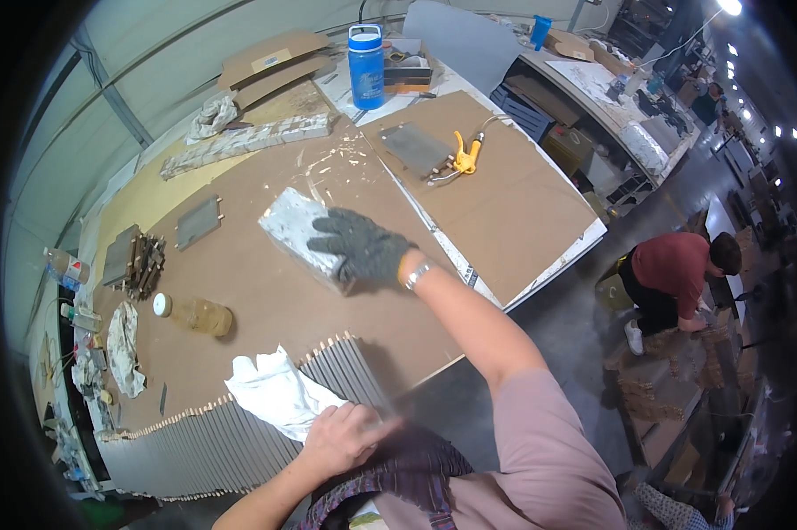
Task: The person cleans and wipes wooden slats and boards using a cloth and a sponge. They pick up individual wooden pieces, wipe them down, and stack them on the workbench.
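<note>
My right hand (pixel 363 249), in a dark grey glove, lies over the near right end of a block (pixel 294 221) with a mottled white top, its fingers gripping across it. The block rests on the brown board covering the table. My left hand (pixel 343 440) is bare and close to my body, its fingers curled at the edge of a crumpled white cloth (pixel 279 389). The cloth lies over a long row of thin grey panels (pixel 213 446) with pale wooden pegs along their edges. Part of the left hand's grip is hidden.
A bottle of yellowish liquid (pixel 195 315) lies tipped left of the block. Beyond it sit a bundle of dark sticks (pixel 144 265) and a loose grey panel (pixel 200 221). A yellow air gun (pixel 469 155) and a blue bottle (pixel 366 71) are farther back. Another person (pixel 676 274) bends over at right.
</note>
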Action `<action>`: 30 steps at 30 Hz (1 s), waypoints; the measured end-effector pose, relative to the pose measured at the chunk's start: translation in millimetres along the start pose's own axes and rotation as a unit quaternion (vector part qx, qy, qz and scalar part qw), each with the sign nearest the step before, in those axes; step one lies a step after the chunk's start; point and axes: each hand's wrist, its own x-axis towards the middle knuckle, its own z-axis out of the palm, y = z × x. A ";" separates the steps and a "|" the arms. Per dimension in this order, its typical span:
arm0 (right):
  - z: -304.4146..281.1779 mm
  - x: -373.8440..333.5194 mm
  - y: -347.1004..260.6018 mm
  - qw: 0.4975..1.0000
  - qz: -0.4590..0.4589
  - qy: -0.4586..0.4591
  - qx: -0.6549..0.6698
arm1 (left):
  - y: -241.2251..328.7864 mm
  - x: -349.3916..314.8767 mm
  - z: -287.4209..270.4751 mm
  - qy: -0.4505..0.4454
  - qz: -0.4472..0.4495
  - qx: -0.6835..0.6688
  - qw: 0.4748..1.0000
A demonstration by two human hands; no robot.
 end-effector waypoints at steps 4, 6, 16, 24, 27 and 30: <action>15.5 21.4 15.4 0.996 0.068 -0.019 -0.051 | 2.1 0.9 -0.4 0.003 -0.012 0.000 1.000; 21.1 17.8 7.9 0.992 0.111 0.039 -0.048 | 2.7 0.5 -2.9 -0.001 -0.017 0.003 1.000; 21.0 -133.3 -163.0 0.684 0.385 0.135 0.604 | 1.7 -6.8 5.0 0.038 0.001 0.007 0.999; -30.7 -96.9 -235.8 0.659 0.496 0.060 0.562 | -3.3 -10.8 9.0 0.126 0.012 -0.055 0.990; -31.4 -98.9 -233.9 0.745 0.450 0.026 0.491 | -9.1 -14.9 14.6 0.173 0.014 -0.088 0.981; -28.1 -102.0 -229.8 0.850 0.396 0.012 0.348 | -6.7 -26.0 1.7 0.228 -0.009 -0.143 0.963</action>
